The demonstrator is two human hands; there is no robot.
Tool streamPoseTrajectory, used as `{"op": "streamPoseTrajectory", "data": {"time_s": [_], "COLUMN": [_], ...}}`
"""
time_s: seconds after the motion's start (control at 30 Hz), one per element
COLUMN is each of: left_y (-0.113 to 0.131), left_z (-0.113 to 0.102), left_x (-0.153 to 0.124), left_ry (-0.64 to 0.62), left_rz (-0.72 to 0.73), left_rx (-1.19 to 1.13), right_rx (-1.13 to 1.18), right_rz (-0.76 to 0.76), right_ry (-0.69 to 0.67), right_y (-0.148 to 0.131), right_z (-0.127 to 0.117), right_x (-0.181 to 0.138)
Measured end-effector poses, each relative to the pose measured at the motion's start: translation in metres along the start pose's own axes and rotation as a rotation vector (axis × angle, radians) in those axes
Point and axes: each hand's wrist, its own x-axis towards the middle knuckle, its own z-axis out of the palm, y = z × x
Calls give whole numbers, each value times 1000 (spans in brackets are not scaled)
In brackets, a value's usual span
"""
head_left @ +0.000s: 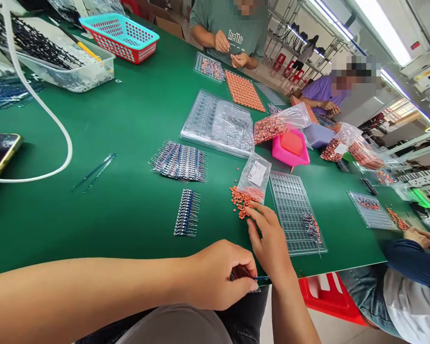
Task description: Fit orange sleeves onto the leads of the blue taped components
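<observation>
My left hand point(224, 274) is closed near the table's front edge, around a strip of small wire-leaded electronic components point(241, 272). Most of that strip is hidden by the fingers. My right hand point(270, 234) reaches over a loose pile of small orange ring-like pieces point(241, 200), fingers stretched out and thumb apart, with fingertips at the pile's near edge. A labelled clear plastic bag point(255, 174) lies at the pile's far side. Left of the pile lies a short strip of wire-leaded components point(187, 212), and behind it a stack of similar strips point(181, 161).
Right of my hand, a clear slotted tray point(290, 205) holds some wired orange pieces. Clear trays point(204, 114), a pink basket point(290, 153) and a red-and-blue basket point(120, 36) stand farther back. A white cable point(57, 119) loops at left. Co-workers sit around the table.
</observation>
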Motion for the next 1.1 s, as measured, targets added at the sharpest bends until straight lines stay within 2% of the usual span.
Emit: {"op": "streamPoseTrajectory", "data": {"time_s": [0.23,0.4,0.53,0.63,0.83,1.1], "left_y": [-1,-2,-2,-2,-3,-9], "left_z": [1,0,0,0,1,4], "left_x": [1,1,0,0,0,1], "left_ry": [34,51,64,68,71,75], "left_rz": [24,46,68,78,98,107], "left_rx": [-41,-43,-37,-38,-30,-52], "right_rx": [-107,-237,-315,-342,-340,-159], "right_rz": [-187,-260,-226,-231,-349,-339], "right_ry": [-214,-263,-265,-250,-200,-164], "right_y": [-8,-15,-14,-11,0,10], "right_z": [16,35,46,45,29,9], "right_x": [31,63,73,63,26,-10]}}
